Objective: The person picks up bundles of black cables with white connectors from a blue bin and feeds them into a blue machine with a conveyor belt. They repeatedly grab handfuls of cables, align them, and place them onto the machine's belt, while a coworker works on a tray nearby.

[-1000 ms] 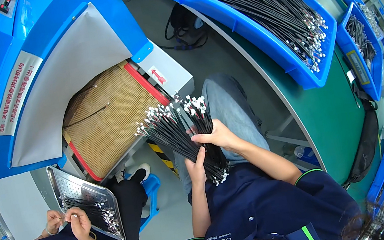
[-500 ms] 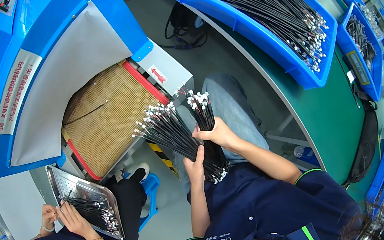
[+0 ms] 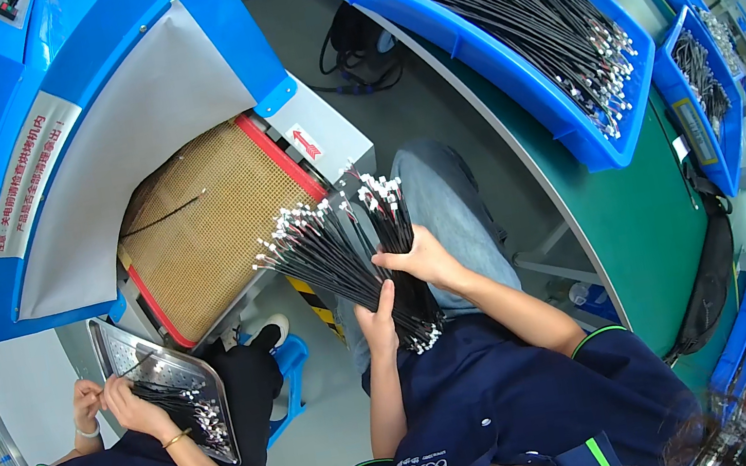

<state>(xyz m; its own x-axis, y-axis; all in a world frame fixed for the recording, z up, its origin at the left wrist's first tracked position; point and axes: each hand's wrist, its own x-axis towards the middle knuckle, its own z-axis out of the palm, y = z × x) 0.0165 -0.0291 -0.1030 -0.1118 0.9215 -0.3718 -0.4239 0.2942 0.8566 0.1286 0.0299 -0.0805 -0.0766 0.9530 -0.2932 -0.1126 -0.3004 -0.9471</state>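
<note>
In front of my lap are two fanned bundles of thin black cables with small white connectors at their ends. My left hand [image 3: 377, 327] is closed round the lower part of the larger left cable bundle [image 3: 324, 266], thumb pointing up along it. My right hand [image 3: 424, 260] grips the narrower right cable bundle [image 3: 387, 216], thumb laid across toward the left one. A few cables stand in the gap between the two fans. The lower ends come together near my shirt, and the fingers behind the bundles are partly hidden.
At left stands a blue machine [image 3: 115, 49] with a mesh conveyor belt [image 3: 205, 231] carrying one dark cable. A seated co-worker handles cables over a metal tray [image 3: 212, 378]. On the green table [image 3: 623, 221] at right, a blue bin [image 3: 561, 118] holds many cables.
The tops of the bundles have shifted slightly left, and a few cables now show between them. The cable on the belt has moved a little left. The co-worker's hands have drawn closer together.
</note>
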